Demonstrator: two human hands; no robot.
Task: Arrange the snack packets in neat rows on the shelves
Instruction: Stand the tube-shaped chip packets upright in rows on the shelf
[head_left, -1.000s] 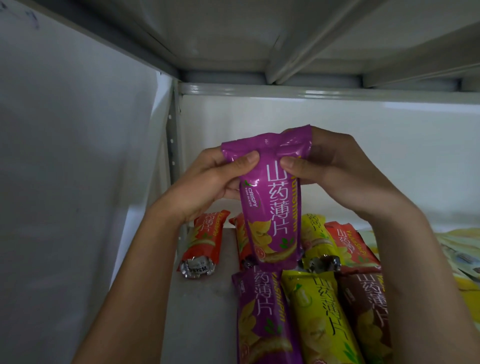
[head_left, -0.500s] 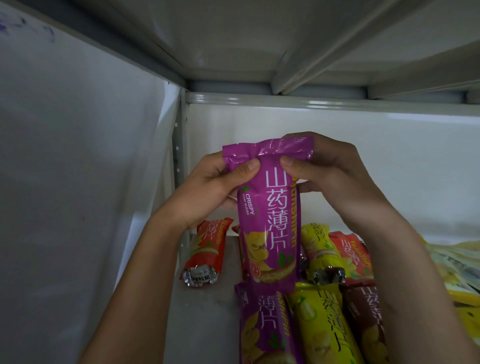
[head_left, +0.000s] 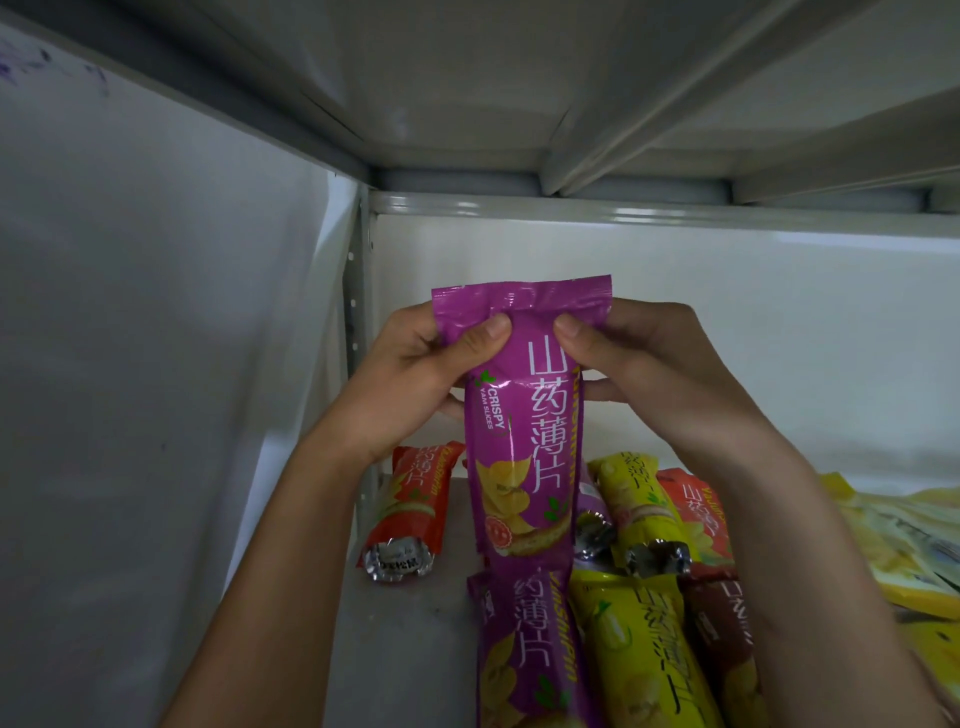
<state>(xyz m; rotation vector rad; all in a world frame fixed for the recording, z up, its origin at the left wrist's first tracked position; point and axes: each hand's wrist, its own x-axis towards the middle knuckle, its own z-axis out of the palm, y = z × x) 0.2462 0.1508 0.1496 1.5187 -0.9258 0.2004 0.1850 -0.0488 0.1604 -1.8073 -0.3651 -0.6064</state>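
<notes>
A purple snack packet (head_left: 522, 447) hangs upright above the shelf, held at its top end by both hands. My left hand (head_left: 415, 379) pinches its upper left side, thumb on the front. My right hand (head_left: 654, 369) pinches the upper right side the same way. Below it on the grey shelf (head_left: 405, 644) lie another purple packet (head_left: 530, 649), a yellow packet (head_left: 644, 649) and a brown packet (head_left: 722, 639) side by side. Behind them lie an orange packet (head_left: 410, 514) at the left, a second yellow packet (head_left: 639, 509) and an orange-red packet (head_left: 698, 514).
A white side wall (head_left: 156, 364) closes the shelf on the left, with a perforated upright (head_left: 356, 332) at the back corner. The underside of the upper shelf (head_left: 519, 104) hangs close overhead. Several flat yellow packets (head_left: 904, 551) lie at the far right.
The purple packet and both hands have sunk lower towards the shelf. Its top flap, folded back before, now stands straight and flat.
</notes>
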